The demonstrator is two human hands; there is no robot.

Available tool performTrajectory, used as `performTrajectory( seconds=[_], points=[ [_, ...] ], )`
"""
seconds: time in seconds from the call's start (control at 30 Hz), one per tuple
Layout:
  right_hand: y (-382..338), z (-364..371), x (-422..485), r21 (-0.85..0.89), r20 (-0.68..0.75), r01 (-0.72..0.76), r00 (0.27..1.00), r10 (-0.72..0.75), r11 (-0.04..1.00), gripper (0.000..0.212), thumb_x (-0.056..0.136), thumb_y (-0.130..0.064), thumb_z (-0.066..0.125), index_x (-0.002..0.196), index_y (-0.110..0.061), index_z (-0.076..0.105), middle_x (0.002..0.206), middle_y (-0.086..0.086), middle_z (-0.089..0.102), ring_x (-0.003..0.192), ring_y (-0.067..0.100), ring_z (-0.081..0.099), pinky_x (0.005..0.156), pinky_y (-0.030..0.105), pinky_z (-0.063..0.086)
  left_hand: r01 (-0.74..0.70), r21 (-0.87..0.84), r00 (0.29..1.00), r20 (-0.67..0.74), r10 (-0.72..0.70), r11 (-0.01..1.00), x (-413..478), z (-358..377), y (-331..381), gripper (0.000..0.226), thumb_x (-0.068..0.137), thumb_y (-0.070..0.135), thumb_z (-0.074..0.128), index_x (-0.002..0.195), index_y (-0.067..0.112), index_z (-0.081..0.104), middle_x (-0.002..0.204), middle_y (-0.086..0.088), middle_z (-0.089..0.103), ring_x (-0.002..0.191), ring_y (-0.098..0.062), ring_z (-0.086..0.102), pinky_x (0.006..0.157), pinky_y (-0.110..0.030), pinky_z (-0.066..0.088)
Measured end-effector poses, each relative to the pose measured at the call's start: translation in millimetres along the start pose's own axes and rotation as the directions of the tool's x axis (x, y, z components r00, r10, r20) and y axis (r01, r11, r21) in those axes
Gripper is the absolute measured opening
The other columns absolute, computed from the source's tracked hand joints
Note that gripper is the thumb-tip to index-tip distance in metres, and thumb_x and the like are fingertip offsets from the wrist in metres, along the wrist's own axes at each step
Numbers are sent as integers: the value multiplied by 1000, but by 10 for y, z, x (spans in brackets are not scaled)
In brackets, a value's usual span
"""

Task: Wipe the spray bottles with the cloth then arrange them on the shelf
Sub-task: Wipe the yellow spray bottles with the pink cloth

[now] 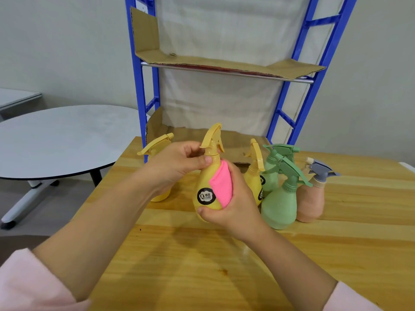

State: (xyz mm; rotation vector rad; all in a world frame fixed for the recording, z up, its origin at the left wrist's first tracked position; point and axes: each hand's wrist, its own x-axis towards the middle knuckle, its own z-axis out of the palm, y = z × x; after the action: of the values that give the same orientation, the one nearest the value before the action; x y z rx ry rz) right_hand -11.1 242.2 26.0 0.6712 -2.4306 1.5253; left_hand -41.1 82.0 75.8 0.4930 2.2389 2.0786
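Left hand (179, 163) grips yellow bottle (204, 179) neck, right hand (237, 205) wraps cloth (221, 186) on it; five other bottles (278, 205) on bench (224, 254), none on shelf (224, 63) yet.

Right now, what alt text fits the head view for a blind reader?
A left hand holds a yellow spray bottle by its neck; the right hand presses a pink cloth on its side. Other bottles stand on the wooden table before a blue shelf.

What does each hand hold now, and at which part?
The left hand grips the yellow spray bottle at its neck; the right hand holds the pink cloth against its body.
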Motion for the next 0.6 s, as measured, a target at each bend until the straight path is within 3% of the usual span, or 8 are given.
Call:
performTrajectory(
  seconds=[0.1,0.2,0.27,0.33,0.4,0.47,0.6],
  points=[
    [2,8,12,-97,-22,-4,1000,2,995,97,59,-30,83,138,-42,29,124,-21,45,115,4,47,94,34,49,-39,-13,996,-80,38,999,-4,56,-39,15,84,8,63,96,12,69,85,6,72,80,-3,64,70,-12,49],
    [-25,67,-10,-312,-80,-12,997,-14,950,107,65,-33,75,148,-37,8,136,-15,32,121,6,39,96,27,45,-105,63,978,-174,114,992,14,126,-48,12,85,8,63,88,18,69,75,12,69,74,1,60,69,-13,47],
    [-46,147,-40,-477,-140,4,987,-81,879,108,67,-31,69,150,-29,-1,145,-4,27,129,12,31,103,28,41,-106,152,951,-272,145,983,40,183,-60,6,84,17,67,88,21,70,73,13,67,70,1,58,71,-21,46],
    [-27,206,-41,-582,-201,22,965,-170,813,114,63,-38,72,151,-18,1,145,7,32,127,16,30,100,27,38,-60,220,921,-363,139,974,58,233,-76,16,76,36,70,89,26,70,78,10,69,76,-5,62,77,-35,51],
    [-3,215,-17,-613,-232,7,954,-189,790,121,58,-48,76,150,-15,7,142,9,38,122,17,33,90,27,43,-19,221,904,-412,111,975,55,259,-69,25,68,47,68,85,30,70,81,9,71,82,-11,66,83,-44,53],
    [15,201,-3,-587,-232,-6,959,-162,809,120,57,-50,77,150,-20,7,142,5,37,123,15,34,86,29,47,1,219,905,-415,92,976,48,253,-57,29,65,49,71,85,29,71,82,8,71,83,-12,67,83,-45,54],
    [41,148,-11,-446,-174,2,981,-88,895,115,61,-45,76,150,-31,5,143,-9,30,127,8,33,92,26,44,29,102,947,-322,5,994,49,186,-21,21,74,26,77,92,17,71,86,2,70,76,-7,63,78,-28,53]
  ],
)
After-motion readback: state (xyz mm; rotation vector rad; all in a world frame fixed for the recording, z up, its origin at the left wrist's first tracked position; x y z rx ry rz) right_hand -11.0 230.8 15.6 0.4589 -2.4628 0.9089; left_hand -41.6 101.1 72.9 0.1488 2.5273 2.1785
